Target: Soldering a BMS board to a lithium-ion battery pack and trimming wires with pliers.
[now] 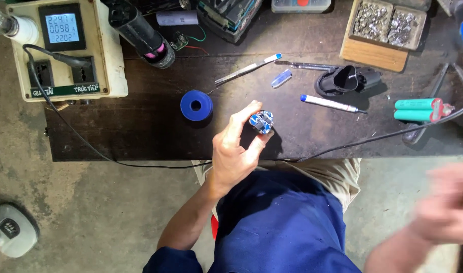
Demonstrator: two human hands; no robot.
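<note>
The small battery pack [262, 122], a stubby bundle with a blue circuit board on the end that faces the camera, is pinched in the left hand [235, 151], thumb on one side and fingertips curled round the other. It is held just above the near edge of the dark bench [140, 136], board end up, so its long axis appears to run roughly toward the camera rather than along the bench.

The right hand [446, 202] is well apart from it, low at the right of the view, off the bench and blurred; whether it is open or closed cannot be told, and nothing can be seen in it. The left hand is the one on the pack, and the right lies to the right of it and nearer the body.

Just left of the pack sits a blue spool [196, 105]. Beyond it on the bench lie a pair of tweezers with a blue tip [247, 69], and to the right a white pen-like tool with a blue cap [328, 103], a black plastic housing [345, 81], and two green cylindrical cells [417, 109]. A cream power box with a meter screen [64, 45] stands at the far left.
</note>
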